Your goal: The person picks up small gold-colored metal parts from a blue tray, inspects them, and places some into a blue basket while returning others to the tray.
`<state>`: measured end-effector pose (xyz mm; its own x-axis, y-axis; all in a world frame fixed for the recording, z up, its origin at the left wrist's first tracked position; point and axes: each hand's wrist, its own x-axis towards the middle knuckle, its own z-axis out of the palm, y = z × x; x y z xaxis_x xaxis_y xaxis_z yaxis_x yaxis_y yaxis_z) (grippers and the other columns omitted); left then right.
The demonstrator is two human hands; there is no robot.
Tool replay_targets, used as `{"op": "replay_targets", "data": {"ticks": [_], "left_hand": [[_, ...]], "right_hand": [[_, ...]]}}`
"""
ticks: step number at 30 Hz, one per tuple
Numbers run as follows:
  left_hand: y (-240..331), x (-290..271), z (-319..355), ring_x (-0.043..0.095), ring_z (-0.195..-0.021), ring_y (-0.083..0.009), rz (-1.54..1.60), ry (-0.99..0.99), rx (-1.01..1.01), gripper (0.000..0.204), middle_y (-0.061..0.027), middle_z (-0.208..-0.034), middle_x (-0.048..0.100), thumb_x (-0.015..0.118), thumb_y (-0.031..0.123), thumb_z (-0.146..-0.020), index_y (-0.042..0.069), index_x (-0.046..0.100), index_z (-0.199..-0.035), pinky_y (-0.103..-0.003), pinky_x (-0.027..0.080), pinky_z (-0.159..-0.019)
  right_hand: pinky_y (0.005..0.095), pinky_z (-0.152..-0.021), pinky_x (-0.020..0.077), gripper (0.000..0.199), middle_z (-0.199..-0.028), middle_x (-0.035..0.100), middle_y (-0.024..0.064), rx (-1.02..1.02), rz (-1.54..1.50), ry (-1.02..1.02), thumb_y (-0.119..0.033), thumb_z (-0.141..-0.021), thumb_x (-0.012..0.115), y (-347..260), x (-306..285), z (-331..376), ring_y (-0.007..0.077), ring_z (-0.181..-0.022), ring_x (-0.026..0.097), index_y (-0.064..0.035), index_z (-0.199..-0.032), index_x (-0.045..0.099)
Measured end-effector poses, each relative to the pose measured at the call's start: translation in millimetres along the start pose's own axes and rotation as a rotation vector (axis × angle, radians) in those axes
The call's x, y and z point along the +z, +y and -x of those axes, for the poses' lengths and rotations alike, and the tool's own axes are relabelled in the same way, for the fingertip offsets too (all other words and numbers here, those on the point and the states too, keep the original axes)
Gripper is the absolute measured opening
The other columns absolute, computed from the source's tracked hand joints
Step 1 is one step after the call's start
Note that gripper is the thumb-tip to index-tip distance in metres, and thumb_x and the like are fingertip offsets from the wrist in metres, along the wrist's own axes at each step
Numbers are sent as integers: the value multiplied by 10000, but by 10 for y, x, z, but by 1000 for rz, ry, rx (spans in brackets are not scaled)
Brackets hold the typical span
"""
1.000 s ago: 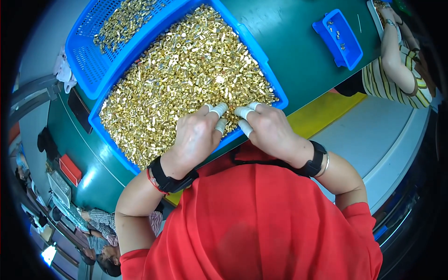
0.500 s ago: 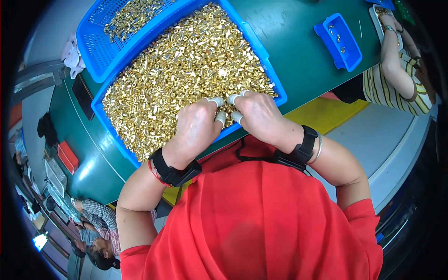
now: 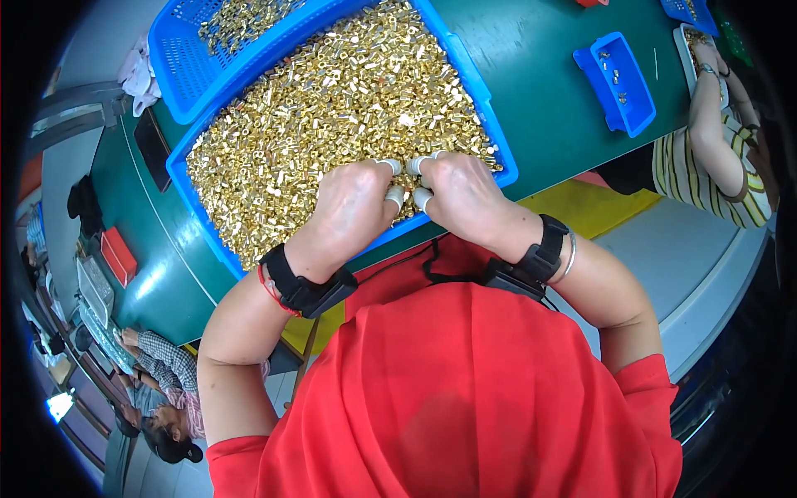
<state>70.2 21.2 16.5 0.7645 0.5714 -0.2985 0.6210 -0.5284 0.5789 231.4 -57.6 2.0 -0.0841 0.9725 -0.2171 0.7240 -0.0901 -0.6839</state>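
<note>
A large blue plastic bin (image 3: 508, 176) in front of me is filled with small gold-coloured metal pieces (image 3: 332, 108), many of them hollow and short. Over its near edge my left hand (image 3: 355, 192) bends its fingers, pale finger covers on the tips, thumb and forefinger close together. Facing it, my right hand (image 3: 461, 189) is curled the same way, its covered fingertips nearly meeting those of the left. Both sets of fingertips are down at the gold pieces. Whatever is pinched in either hand is too small or hidden to make out.
A perforated blue basket (image 3: 170, 62) with more gold pieces stands behind the bin. On the green table (image 3: 540, 108) at right is a small blue tray (image 3: 635, 108) with a few pieces. A co-worker (image 3: 706, 158) reaches into a white tray; a red box (image 3: 119, 256) lies left.
The view has shifted slightly, moving the bin and small tray a little in the picture. My hands stay together at the bin's near edge, with the fingers in much the same pose.
</note>
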Motion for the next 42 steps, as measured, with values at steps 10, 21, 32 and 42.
{"op": "replay_targets", "data": {"ticks": [10,21,32,42], "left_hand": [[-41,-26,61,609,-638,-368,-69,-45,5,250,-186,-683,608,666,146,-760,30,662,-982,-459,483,-580],[-132,5,-16,608,-647,-399,62,-94,32,136,-217,-663,602,637,119,-739,-1,579,-716,-492,485,-604],[-191,49,38,591,-606,-386,37,-20,133,156,-203,-666,589,651,144,-806,7,603,-864,-453,471,-543],[-211,53,134,586,-627,-390,124,-5,99,132,-192,-703,577,629,115,-794,-2,569,-790,-471,474,-566]], "right_hand": [[462,-588,480,151,-691,571,187,-82,21,19,-87,-733,691,50,6,29,371,-649,588,16,-758,584],[461,-578,477,147,-680,568,189,-97,-45,-1,-85,-729,692,110,-17,-26,370,-639,586,12,-772,591],[460,-581,477,172,-706,577,176,-149,-10,-17,-99,-731,690,135,8,-49,365,-632,588,2,-835,599],[391,-530,469,224,-634,569,142,-87,-101,24,-84,-734,701,9,-13,-94,285,-561,592,19,-918,627]]}}
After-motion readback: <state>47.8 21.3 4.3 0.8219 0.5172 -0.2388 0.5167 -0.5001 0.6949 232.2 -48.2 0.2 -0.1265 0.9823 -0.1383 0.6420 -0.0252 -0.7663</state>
